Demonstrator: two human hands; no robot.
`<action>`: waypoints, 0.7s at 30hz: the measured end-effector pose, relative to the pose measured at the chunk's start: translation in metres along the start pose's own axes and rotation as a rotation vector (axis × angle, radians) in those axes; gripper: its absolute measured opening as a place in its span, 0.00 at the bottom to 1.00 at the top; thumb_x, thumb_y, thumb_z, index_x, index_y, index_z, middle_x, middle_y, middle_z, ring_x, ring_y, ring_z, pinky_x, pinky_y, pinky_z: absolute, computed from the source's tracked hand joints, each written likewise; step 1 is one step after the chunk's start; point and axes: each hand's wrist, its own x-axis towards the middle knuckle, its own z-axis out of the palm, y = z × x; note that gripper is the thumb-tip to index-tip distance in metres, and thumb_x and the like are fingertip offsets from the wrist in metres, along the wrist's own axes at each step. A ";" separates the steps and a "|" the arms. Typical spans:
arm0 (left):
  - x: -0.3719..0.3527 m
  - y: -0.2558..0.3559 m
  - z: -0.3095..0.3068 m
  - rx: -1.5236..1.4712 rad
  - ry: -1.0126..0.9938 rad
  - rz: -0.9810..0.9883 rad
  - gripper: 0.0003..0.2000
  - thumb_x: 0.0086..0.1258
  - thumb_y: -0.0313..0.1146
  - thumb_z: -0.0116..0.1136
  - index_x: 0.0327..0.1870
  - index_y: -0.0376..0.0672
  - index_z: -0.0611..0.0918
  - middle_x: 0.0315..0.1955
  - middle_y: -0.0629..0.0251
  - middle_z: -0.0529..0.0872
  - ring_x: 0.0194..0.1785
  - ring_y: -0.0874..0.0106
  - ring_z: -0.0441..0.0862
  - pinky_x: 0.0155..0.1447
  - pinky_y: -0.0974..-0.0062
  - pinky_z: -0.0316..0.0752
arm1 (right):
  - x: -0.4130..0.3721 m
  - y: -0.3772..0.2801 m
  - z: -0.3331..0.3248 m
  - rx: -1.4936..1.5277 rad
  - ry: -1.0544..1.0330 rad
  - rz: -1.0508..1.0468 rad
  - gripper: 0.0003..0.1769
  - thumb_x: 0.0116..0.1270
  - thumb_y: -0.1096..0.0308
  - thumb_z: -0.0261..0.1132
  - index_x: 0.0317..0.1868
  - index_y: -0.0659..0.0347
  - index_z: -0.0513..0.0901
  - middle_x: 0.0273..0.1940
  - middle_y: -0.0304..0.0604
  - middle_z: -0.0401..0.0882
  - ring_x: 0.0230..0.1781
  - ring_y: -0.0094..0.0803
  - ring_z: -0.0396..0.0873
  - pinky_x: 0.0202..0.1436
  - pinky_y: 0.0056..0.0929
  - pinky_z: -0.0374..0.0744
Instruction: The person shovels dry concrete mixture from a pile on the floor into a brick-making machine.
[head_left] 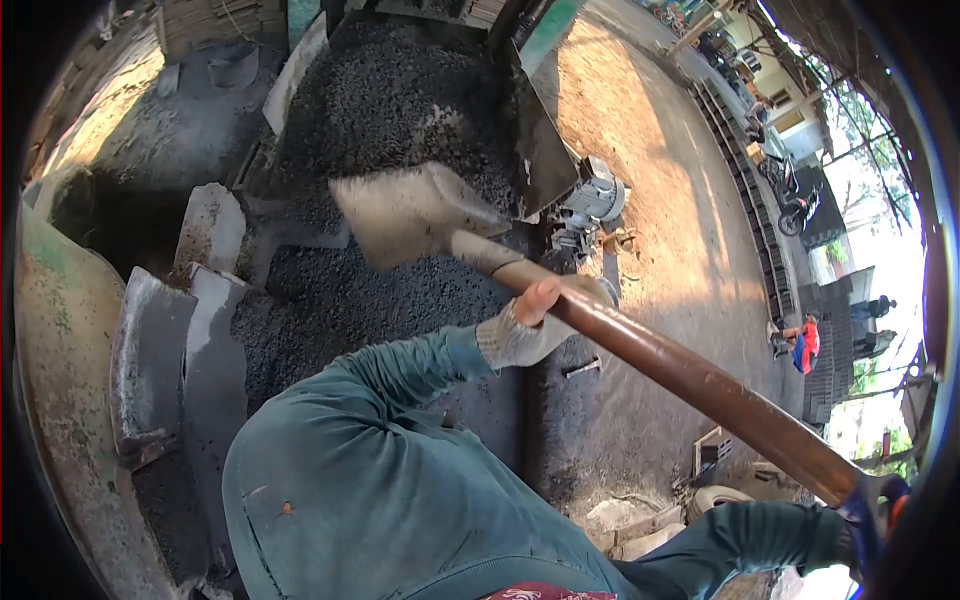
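A shovel (690, 370) slants across the view, its pale blade (390, 215) raised above dark gravel-like material (350, 310). The blade is slightly blurred, and no load shows on it. Wrapped around the shaft not far behind the blade is my left hand (525, 325), in a whitish glove with the thumb bare. At the far right edge my right hand (885, 510) is at the blue handle end of the shovel; the dark rim of the picture hides most of its fingers. Both my sleeves are dark green.
A larger heap of dark grit (400, 90) lies beyond the blade. Curved metal plates (150, 360) stand at left beside a dark pit (130, 220). A grey motor (597, 192) sits right of the heap. Farther right are a person in red and blue (806, 343) and a motorcycle (790, 200).
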 end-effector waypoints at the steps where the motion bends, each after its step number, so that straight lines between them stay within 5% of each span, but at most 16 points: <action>1: -0.004 0.011 0.006 0.019 -0.017 0.020 0.41 0.69 0.71 0.51 0.55 0.32 0.79 0.49 0.55 0.84 0.58 0.63 0.80 0.67 0.63 0.69 | 0.016 0.009 0.012 0.207 0.153 0.007 0.20 0.61 0.66 0.62 0.16 0.56 0.62 0.14 0.35 0.59 0.13 0.25 0.60 0.18 0.27 0.62; 4: -0.006 0.040 -0.026 0.006 0.100 0.112 0.48 0.61 0.80 0.46 0.49 0.31 0.80 0.47 0.50 0.85 0.59 0.59 0.80 0.67 0.60 0.70 | 0.074 -0.051 0.099 0.088 0.046 -0.086 0.21 0.64 0.61 0.58 0.16 0.56 0.63 0.13 0.36 0.58 0.11 0.27 0.59 0.16 0.27 0.61; 7: 0.015 0.099 -0.070 -0.121 0.343 0.187 0.50 0.59 0.82 0.42 0.44 0.31 0.83 0.42 0.49 0.86 0.55 0.57 0.82 0.65 0.58 0.71 | 0.080 -0.112 0.181 0.058 -0.030 0.101 0.19 0.64 0.63 0.60 0.18 0.58 0.66 0.14 0.40 0.64 0.15 0.28 0.66 0.25 0.30 0.72; 10: 0.042 0.147 -0.147 -0.187 0.427 0.271 0.40 0.63 0.72 0.49 0.42 0.33 0.84 0.39 0.48 0.86 0.47 0.52 0.83 0.62 0.54 0.74 | 0.036 -0.148 0.228 0.168 -0.101 0.132 0.07 0.69 0.69 0.63 0.38 0.66 0.79 0.28 0.45 0.78 0.27 0.34 0.78 0.34 0.33 0.80; 12: 0.052 0.171 -0.191 -0.250 0.469 0.215 0.37 0.63 0.68 0.51 0.39 0.33 0.86 0.35 0.50 0.87 0.44 0.50 0.83 0.60 0.51 0.74 | 0.001 -0.172 0.260 0.186 -0.097 0.173 0.09 0.68 0.71 0.66 0.44 0.68 0.83 0.34 0.46 0.83 0.32 0.36 0.83 0.37 0.34 0.82; 14: 0.061 0.177 -0.222 -0.246 0.459 0.162 0.33 0.64 0.64 0.53 0.39 0.35 0.87 0.33 0.54 0.88 0.43 0.48 0.82 0.60 0.49 0.74 | -0.039 -0.193 0.281 0.141 -0.080 0.314 0.08 0.64 0.70 0.70 0.40 0.65 0.83 0.34 0.44 0.83 0.34 0.35 0.83 0.38 0.33 0.82; 18: 0.081 0.182 -0.284 -0.215 0.781 0.085 0.22 0.63 0.54 0.58 0.27 0.40 0.83 0.27 0.56 0.85 0.38 0.50 0.81 0.53 0.42 0.74 | -0.141 -0.217 0.301 0.177 -0.103 0.705 0.08 0.59 0.77 0.70 0.39 0.61 0.82 0.34 0.44 0.85 0.34 0.37 0.85 0.40 0.33 0.82; 21: 0.107 0.204 -0.272 -0.074 1.021 0.014 0.16 0.66 0.48 0.57 0.26 0.43 0.77 0.22 0.60 0.79 0.32 0.57 0.79 0.48 0.47 0.76 | -0.212 -0.240 0.325 0.174 -0.126 0.968 0.11 0.57 0.77 0.73 0.39 0.61 0.82 0.33 0.47 0.86 0.33 0.38 0.85 0.39 0.31 0.82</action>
